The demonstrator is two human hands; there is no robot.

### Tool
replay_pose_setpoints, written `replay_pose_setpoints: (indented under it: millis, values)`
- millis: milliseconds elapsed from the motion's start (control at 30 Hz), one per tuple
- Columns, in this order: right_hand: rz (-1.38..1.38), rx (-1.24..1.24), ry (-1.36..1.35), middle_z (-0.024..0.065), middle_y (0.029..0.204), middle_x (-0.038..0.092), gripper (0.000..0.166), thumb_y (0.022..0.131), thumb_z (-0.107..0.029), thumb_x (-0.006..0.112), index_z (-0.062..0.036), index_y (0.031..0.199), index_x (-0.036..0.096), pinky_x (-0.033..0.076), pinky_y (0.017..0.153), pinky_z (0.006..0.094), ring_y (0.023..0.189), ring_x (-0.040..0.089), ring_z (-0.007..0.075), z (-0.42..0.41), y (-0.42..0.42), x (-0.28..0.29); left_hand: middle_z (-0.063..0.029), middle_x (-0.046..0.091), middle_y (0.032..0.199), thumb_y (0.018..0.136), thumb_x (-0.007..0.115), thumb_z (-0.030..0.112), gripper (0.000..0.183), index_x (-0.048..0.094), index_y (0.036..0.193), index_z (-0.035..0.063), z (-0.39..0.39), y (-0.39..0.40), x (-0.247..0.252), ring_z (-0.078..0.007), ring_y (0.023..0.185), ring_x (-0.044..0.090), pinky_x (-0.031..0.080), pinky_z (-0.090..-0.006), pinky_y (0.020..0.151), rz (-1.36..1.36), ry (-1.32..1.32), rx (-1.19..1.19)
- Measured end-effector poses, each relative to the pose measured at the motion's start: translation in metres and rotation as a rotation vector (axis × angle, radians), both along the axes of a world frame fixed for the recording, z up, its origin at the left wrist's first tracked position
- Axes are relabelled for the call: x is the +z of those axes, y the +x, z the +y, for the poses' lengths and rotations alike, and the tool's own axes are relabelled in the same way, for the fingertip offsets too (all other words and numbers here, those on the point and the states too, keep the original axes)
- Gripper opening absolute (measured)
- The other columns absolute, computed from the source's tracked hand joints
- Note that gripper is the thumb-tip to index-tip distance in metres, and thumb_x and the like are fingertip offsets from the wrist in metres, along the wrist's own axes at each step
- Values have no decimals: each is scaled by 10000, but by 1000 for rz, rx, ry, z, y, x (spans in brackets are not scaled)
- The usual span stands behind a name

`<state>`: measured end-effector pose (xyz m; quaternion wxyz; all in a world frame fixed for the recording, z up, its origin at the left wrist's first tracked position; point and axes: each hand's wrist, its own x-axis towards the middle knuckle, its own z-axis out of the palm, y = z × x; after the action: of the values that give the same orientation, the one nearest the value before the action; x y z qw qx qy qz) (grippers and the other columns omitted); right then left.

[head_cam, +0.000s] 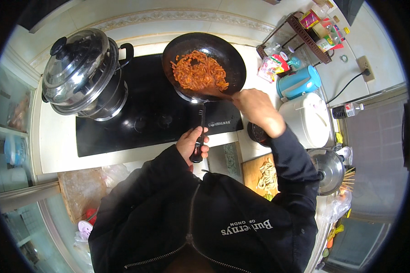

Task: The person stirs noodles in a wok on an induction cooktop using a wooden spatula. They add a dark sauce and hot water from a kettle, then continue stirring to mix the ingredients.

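My left hand [189, 142] is wrapped around the black handle [201, 136] of a dark wok [230, 58]. The wok sits over the right part of a black glass cooktop [147, 99]. Inside it lies a heap of reddish-brown sauced strips of food [198, 71]; what food it is, I cannot tell. In my right hand [256, 105] is a brown spatula [218, 92], its blade at the near edge of the food. My fingers cover most of the spatula's handle.
A lidded steel steamer pot [80, 73] stands on the cooktop's left. To the right are a blue electric kettle [299, 82], a white rice cooker [307, 117], a dark bowl [258, 133] and a bottle rack [304, 37]. Pale sliced food [268, 175] covers part of a cutting board [251, 174].
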<state>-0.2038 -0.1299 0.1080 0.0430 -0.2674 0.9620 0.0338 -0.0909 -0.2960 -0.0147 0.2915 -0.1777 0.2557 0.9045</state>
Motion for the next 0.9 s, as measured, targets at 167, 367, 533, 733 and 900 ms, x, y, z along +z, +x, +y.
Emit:
replay_pose_setpoints:
  millis: [167, 367, 533, 733, 900]
  values:
    - [84, -136, -134, 184, 702, 593, 166, 792, -185, 509, -77, 748, 627, 473, 617, 426, 708, 586, 354, -15, -64, -28, -52, 452, 770, 909, 445, 275, 259, 427, 1057, 63, -2, 0, 4, -132, 569, 441, 388, -269, 476, -14, 39, 24]
    - [135, -115, -66, 163, 728, 611, 169, 792, -192, 523, -68, 736, 623, 484, 641, 428, 726, 600, 341, -42, -65, -46, -39, 449, 792, 906, 449, 308, 291, 425, 1082, 77, -2, 1, 0, -126, 586, 446, 383, -261, 486, 1, 24, 5]
    - [76, 12, -65, 188, 721, 617, 181, 783, -167, 514, -50, 749, 648, 491, 637, 428, 707, 616, 332, -9, -40, -28, -40, 449, 792, 910, 442, 305, 282, 424, 1077, 78, -2, 1, -3, -126, 582, 446, 386, -262, 484, 16, 53, 9]
    - [-90, -17, -174, 183, 727, 610, 182, 811, -177, 502, -61, 788, 640, 487, 660, 425, 724, 599, 358, -18, 7, 10, -39, 447, 790, 917, 425, 292, 273, 412, 1081, 74, -2, 0, 0, -122, 579, 438, 387, -263, 485, 26, 32, 0]
    - [-29, -156, -113, 218, 765, 611, 186, 794, -164, 510, -24, 780, 632, 489, 694, 426, 769, 604, 360, -34, -36, -24, -38, 446, 789, 916, 425, 292, 271, 413, 1079, 75, -1, 1, 3, -119, 578, 434, 385, -259, 487, 2, 1, 5]
